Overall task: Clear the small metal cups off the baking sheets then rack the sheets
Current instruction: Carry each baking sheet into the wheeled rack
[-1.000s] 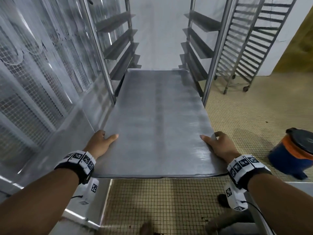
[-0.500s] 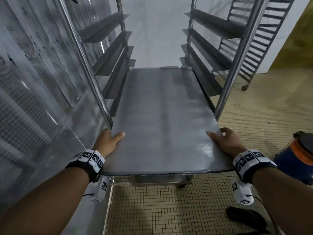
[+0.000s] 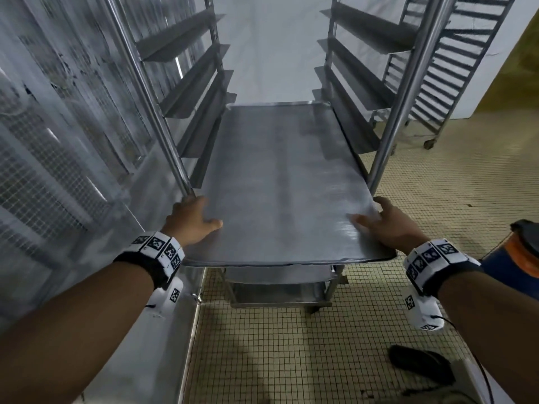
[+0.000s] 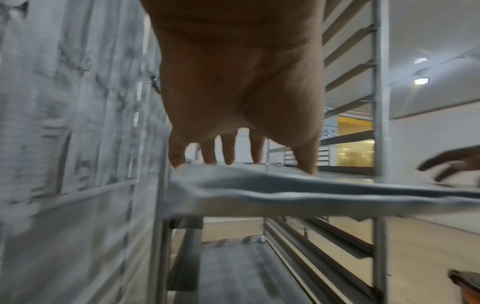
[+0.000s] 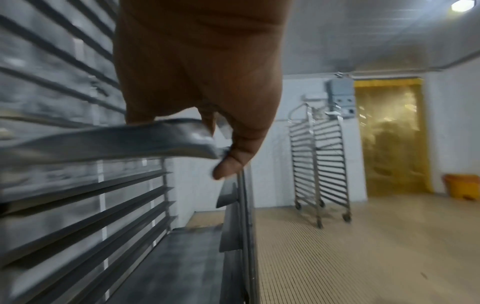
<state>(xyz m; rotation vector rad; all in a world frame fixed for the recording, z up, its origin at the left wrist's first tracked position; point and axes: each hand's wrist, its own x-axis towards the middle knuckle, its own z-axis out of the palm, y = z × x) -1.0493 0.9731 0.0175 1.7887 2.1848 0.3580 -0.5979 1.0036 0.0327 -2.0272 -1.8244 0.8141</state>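
Observation:
A bare grey baking sheet (image 3: pixel 277 185) lies level in the rolling rack (image 3: pixel 408 97), on the side rails, with its near end sticking out toward me. My left hand (image 3: pixel 192 217) is at the sheet's near left corner beside the rack's front post; in the left wrist view its fingers (image 4: pixel 228 152) lie straight on top of the sheet (image 4: pixel 311 195). My right hand (image 3: pixel 385 225) pinches the near right corner (image 5: pixel 103 144), thumb above and a finger (image 5: pixel 228 164) below. No metal cups are in view.
Another sheet (image 3: pixel 277 275) sits on a lower rail. A second, empty rack (image 3: pixel 455 68) stands at the back right. A steel mesh wall (image 3: pixel 58 141) runs close on the left. A blue and orange bin (image 3: pixel 522 255) stands right of me on the tiled floor.
The sheet has slid deeper into the rack. Both hands have moved forward with it and now sit level with the rack's front posts.

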